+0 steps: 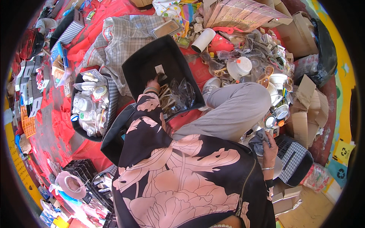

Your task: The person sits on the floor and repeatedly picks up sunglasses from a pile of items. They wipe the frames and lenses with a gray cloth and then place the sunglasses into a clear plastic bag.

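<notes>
A black fabric bin (140, 57) lies tilted in front of me, with a white label on its inner face. Glasses and clear plastic wrappers (182, 95) are gathered at its near right corner. My left hand (153, 82) reaches into this bin, close to the label; its fingers are too small and shaded to read. At my right side, beside my knee, my right hand (270, 148) is closed on a dark grey cloth (259, 141). Just past that cloth lie round-lidded jars (270, 121) at the edge of a pile.
Left of the bin stands a houndstooth bin (111, 102) full of packaged goods. A checked cloth (121, 41) lies behind it. Sunglasses (266, 74), a white cup (239, 67) and plastic bags crowd the right. Cardboard boxes (298, 38) and another houndstooth bin (292, 161) flank them.
</notes>
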Demonstrator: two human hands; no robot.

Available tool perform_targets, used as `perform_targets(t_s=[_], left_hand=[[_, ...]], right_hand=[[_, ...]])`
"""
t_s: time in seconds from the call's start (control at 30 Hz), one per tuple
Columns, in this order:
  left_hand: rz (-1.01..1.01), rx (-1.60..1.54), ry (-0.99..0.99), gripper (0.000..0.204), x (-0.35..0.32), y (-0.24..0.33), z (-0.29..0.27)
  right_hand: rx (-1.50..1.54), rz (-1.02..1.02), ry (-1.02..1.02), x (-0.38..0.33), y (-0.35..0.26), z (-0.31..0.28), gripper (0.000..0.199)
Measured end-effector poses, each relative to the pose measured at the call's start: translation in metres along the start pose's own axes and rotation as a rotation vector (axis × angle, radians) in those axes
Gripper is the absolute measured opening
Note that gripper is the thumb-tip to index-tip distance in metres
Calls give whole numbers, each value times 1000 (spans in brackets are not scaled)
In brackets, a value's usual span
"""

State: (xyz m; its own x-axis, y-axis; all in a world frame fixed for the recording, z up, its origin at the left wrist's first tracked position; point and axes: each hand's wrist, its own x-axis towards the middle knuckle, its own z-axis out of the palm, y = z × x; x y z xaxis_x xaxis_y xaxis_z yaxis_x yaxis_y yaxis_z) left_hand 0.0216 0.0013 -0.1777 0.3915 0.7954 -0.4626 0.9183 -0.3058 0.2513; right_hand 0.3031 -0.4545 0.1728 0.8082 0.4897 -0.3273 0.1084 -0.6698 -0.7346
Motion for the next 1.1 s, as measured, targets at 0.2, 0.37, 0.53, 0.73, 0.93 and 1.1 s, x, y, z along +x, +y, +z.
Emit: perform_targets(t_s=[0.2,0.37,0.53,0.73,0.93,1.1], left_hand=[[-48,-209,-126,59,-3,-1,0],[219,-13,-201,56,-12,-17,-4],[223,-95,-203,54,-12,-17,18],[278,-113,-202,59,-23,-13,32],[65,106,63,31,-24,48,-16],[647,-290,488,23,-34,201,-100]], right_hand=[[7,46,-30,4,1,8,43],[6,55,-35,10,12,11,43],[-79,-15,-15,9,12,13,41],[5,22,24,1,4,5,40],[264,93,139,-2,41,-17,41],[701,222,236,9,72,-37,39]])
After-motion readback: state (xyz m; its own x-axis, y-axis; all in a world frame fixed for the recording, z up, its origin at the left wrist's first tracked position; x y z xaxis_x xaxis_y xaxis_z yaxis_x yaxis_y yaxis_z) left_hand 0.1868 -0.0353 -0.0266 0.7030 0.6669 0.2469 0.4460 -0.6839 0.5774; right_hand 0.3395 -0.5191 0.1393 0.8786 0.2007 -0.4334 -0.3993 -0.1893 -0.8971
